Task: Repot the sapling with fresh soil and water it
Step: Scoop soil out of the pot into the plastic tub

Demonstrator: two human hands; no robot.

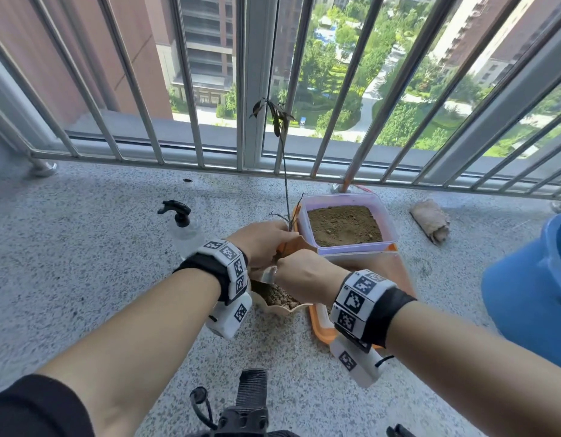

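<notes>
At frame centre, we are gripping the sapling (285, 184) upright with the left hand (261, 244) while the right hand (307, 274), clutching a trowel (268, 275), is filling the pot (280, 302).

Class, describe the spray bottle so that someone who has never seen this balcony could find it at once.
Start at the metal railing along the balcony's far edge and come down onto the speckled floor. Left of the person's left hand lies the spray bottle. Its clear body and black trigger head set it apart from the soil-filled plastic tub to the right.
</notes>
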